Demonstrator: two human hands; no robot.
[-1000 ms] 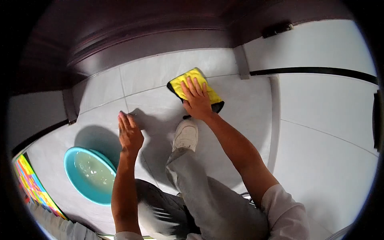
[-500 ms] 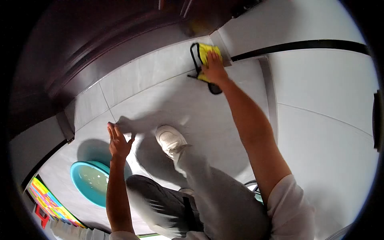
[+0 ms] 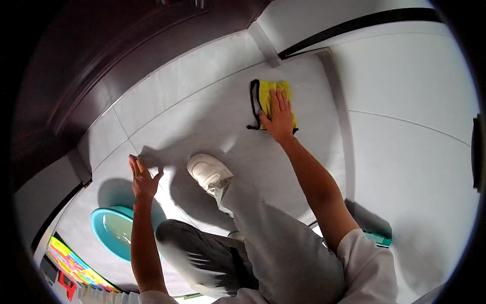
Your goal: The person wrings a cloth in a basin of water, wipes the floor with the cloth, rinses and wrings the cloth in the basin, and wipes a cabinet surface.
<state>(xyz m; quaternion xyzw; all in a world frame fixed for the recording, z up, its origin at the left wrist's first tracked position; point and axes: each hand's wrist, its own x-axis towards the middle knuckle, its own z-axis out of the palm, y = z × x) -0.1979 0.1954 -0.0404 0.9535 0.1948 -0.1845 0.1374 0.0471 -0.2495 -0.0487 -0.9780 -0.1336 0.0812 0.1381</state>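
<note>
Spread flat, my right hand (image 3: pixel 279 117) presses on a yellow cloth with black edging (image 3: pixel 265 92), which lies on the grey tiled floor (image 3: pixel 212 111) near the right wall. The cloth's black cord trails off its left side. My left hand (image 3: pixel 145 182) is raised over the floor, fingers apart, holding nothing. Below it, a turquoise basin (image 3: pixel 98 230) holds cloudy water, its right part hidden behind my left forearm. A white shoe (image 3: pixel 206 172) stands on the floor between my hands.
A dark door (image 3: pixel 101 55) runs along the upper left. White wall panels (image 3: pixel 405 91) with a grey skirting strip rise at the right. At the lower left is a multicoloured panel (image 3: pixel 76 261) beside a red object (image 3: pixel 66 285). A green item (image 3: pixel 378 239) lies beside my right upper arm.
My right hand and the cloth have moved away from the door corner, towards me, and the cloth now lies flatter. My left hand stays raised with little change. The view has shifted slightly.
</note>
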